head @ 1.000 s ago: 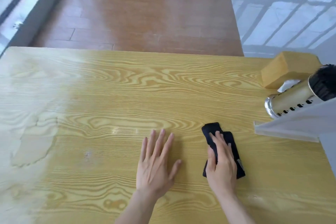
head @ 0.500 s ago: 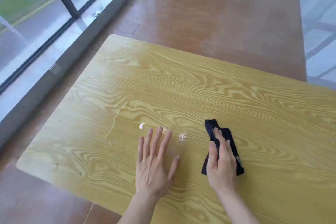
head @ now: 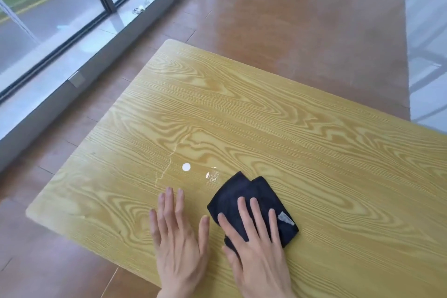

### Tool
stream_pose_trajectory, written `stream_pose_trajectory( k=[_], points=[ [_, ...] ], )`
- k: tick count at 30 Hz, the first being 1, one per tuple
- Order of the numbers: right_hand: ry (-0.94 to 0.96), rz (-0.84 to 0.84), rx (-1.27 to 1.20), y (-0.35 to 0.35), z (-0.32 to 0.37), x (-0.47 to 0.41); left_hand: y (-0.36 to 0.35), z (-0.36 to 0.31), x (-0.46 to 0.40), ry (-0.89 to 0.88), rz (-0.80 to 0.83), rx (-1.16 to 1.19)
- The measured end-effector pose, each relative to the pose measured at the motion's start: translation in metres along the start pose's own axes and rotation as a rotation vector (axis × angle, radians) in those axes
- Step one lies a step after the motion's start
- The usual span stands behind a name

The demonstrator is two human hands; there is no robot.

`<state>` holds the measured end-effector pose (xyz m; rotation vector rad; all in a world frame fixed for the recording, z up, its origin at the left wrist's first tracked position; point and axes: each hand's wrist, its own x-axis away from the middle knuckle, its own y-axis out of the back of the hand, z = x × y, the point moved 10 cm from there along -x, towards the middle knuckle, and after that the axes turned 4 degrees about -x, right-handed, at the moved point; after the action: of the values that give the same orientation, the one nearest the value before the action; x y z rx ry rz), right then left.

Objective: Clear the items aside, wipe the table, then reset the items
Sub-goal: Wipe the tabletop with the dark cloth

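Dark folded cloth [head: 251, 205] pinned flat under right hand [head: 256, 249], fingers spread; left hand [head: 180, 242] flat, empty on yellow woodgrain table [head: 266, 123]. Wiping step; next, sweep toward wet streak [head: 167, 167].

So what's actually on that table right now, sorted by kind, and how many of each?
Dark cloths: 1, the folded cloth under the right hand
Hands resting flat: 2, counting the left hand
Total on the table: 3
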<state>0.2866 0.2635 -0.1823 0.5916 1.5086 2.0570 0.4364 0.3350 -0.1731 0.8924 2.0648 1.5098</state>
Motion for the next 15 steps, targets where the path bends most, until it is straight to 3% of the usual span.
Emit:
stream_pose_trajectory(
  k=[5, 15],
  points=[
    [0.079, 0.076, 0.082, -0.001, -0.022, 0.012, -0.017, -0.033, 0.031, -0.068, 0.011, -0.064],
    [-0.189, -0.016, 0.026, 0.031, -0.043, -0.076, -0.011, -0.015, 0.005, -0.177, 0.053, -0.169]
  ],
)
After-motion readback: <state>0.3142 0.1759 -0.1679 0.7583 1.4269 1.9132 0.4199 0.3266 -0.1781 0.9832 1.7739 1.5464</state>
